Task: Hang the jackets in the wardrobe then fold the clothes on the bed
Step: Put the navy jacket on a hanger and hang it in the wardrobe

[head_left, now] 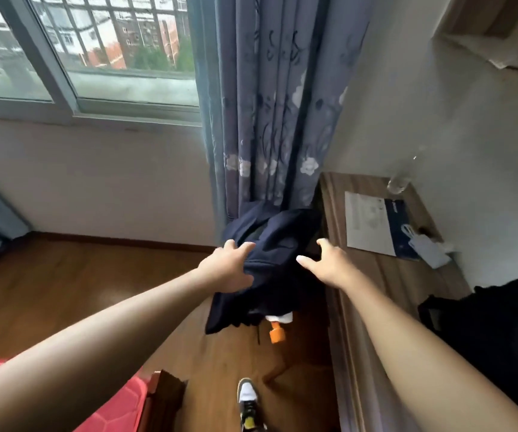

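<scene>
Both of our hands are out on the dark navy jacket (270,269) draped over what seems to be a chair back, just left of the wooden bench (385,275) and below the blue floral curtain (270,120). Our left hand (229,269) has its thumb and fingers wrapped over the fabric's left edge, pinching a fold, so we judge it has hold of the cloth. Our right hand (329,263) is spread wide, fingers splayed and just reaching the jacket's right side, with nothing gripped yet.

To lift this well, we should close the right hand on the far shoulder or collar so both hands carry the garment evenly. We would raise it straight up off its perch, not drag it sideways, where it might snag. An orange-capped white thing (278,328) peeks from under the hem; we should check that it comes free or stays behind.

On the bench lie a paper sheet (366,222), a clear glass bottle (399,179) and a black bag (494,319) at the near right. A red bed cover (111,406) shows at the near left, and our shoe (249,403) stands on the wood floor (64,291). We cannot see the wardrobe from here.
</scene>
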Available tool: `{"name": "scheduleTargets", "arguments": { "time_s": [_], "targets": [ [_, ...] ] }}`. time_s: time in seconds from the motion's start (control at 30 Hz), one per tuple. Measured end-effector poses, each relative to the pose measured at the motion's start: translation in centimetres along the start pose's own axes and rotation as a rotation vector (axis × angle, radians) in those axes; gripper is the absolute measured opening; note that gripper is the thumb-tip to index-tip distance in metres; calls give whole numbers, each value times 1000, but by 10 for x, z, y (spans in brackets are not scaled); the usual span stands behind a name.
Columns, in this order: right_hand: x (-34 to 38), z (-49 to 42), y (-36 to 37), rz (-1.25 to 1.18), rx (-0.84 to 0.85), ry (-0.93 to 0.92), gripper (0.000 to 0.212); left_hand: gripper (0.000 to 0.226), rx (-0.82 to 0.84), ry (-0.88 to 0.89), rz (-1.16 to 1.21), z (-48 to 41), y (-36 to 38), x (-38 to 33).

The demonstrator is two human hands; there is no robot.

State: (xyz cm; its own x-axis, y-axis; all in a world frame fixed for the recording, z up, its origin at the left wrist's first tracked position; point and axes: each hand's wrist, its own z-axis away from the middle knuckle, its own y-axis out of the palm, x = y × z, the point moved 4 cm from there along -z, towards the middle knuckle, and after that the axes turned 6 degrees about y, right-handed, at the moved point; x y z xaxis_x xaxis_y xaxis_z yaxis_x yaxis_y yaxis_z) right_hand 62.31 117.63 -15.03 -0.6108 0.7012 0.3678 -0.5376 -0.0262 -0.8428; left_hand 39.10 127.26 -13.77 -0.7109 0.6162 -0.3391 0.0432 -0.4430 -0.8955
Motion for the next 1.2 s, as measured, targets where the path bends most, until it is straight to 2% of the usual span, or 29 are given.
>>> {"name": "scheduleTargets", "arguments": {
  "time_s": [0.13, 0.2, 0.27, 0.37, 0.43, 0.53, 0.63, 0.9, 1.2],
  "targets": [
    [4, -65, 17, 118, 240, 35, 124, 106, 70, -56, -26, -58, 8, 2],
    [3, -87, 27, 162, 337, 44, 132, 117, 103, -80, -49, -83, 14, 5],
    [3, -102, 40, 173, 414, 40, 131, 125, 157, -103, -54, -103, 24, 10],
    [5, -112, 61, 152, 428, 10, 111, 117, 190, -107, -37, -122, 38, 13],
    [6, -116, 72, 84, 378, 5, 97, 95, 100, -120, 12, -132, 40, 18],
    [10, -117, 69, -39, 291, -9, 81, 49, -16, -138, 162, -140, 30, 31],
    [32, -112, 46, -157, 199, -127, 49, 24, -67, -111, 247, -141, 17, 43],
    [151, -71, -19, -366, 58, -432, 34, 29, -400, -162, 377, -88, -79, 75],
    [304, 49, -40, -398, 103, -880, 24, 34, -774, -221, 464, 86, -182, 133]
  ]
}}
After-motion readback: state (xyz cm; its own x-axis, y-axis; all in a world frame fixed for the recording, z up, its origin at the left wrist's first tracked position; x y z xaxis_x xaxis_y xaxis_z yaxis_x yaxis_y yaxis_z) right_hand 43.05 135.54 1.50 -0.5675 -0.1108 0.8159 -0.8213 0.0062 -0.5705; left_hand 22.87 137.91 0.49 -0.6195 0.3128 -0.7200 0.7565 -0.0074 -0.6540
